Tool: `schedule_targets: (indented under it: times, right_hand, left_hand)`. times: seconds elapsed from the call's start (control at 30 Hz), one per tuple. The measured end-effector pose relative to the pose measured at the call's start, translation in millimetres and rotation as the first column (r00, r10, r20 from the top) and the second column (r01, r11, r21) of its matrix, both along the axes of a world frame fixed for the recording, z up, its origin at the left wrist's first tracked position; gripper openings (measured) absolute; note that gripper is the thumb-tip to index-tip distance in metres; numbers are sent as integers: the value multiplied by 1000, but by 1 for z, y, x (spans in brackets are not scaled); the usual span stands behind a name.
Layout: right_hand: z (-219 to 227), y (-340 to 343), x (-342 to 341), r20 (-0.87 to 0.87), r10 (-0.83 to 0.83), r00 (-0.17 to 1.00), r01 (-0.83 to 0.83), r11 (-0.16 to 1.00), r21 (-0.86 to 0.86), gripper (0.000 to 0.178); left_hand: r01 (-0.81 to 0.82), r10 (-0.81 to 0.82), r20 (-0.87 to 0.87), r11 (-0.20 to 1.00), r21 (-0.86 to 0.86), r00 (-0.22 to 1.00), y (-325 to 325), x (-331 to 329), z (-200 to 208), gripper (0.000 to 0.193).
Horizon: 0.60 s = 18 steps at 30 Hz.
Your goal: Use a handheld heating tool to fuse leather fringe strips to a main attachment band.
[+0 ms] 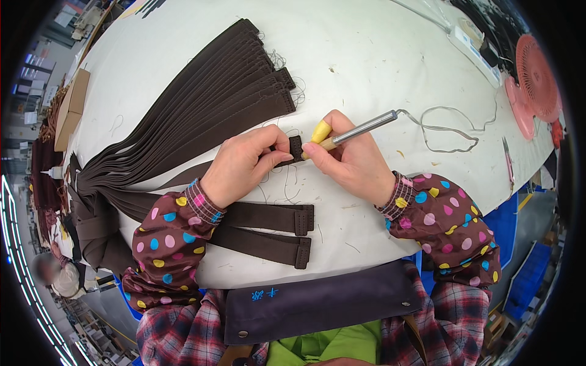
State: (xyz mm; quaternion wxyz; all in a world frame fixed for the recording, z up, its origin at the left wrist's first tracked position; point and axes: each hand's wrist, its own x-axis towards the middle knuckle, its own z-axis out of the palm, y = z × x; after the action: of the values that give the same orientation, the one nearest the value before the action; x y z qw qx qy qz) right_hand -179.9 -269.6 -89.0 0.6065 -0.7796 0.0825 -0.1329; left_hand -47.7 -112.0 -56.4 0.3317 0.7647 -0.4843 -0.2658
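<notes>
My left hand (pixel 244 161) pinches the end of a dark brown fabric strap (pixel 296 148) between thumb and fingers. My right hand (pixel 354 158) grips a corded pen-shaped iron (pixel 369 125) with a silver barrel; its tip points down at the strap end, and the fingers partly hide it. A yellow finger cover (pixel 320 130) sits on a right fingertip. Beyond my left hand a thick fan of brown straps (pixel 207 85) has loose threads hanging from the ends. Nearer me, two separate straps (pixel 268 218) lie with stitched ends to the right.
The thin cord (pixel 448 149) loops across the white table (pixel 366 67) toward a power strip (pixel 475 58). A pink fan (pixel 534 79) stands at the right edge. Tweezers (pixel 508 160) lie near it. A cardboard box (pixel 72 110) is at the left edge. Thread scraps dot the tabletop.
</notes>
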Motion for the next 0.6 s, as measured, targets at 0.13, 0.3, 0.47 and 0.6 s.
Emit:
schedule_targets:
  times: [0.13,0.3,0.47,0.6]
  right_hand:
    - [0,0,0,8,-12,1000,12,1000,-26,28]
    - [1,0,0,-4,-10,1000,10,1000,-23,28]
    - [1,2,0,9,-19,1000,19,999,-28,28]
    - [3,0,-1,2,-24,1000,24,999,31,27]
  left_hand:
    - [8,-8,13,1000,11,1000,-1,-1,2,12]
    - [14,-14,30,1000,-7,999,0,0,0,12]
    - [11,-10,48,1000,-22,999,0,1,-1,12]
    - [-14,19,-50,995,97,999,-6,0,11,12]
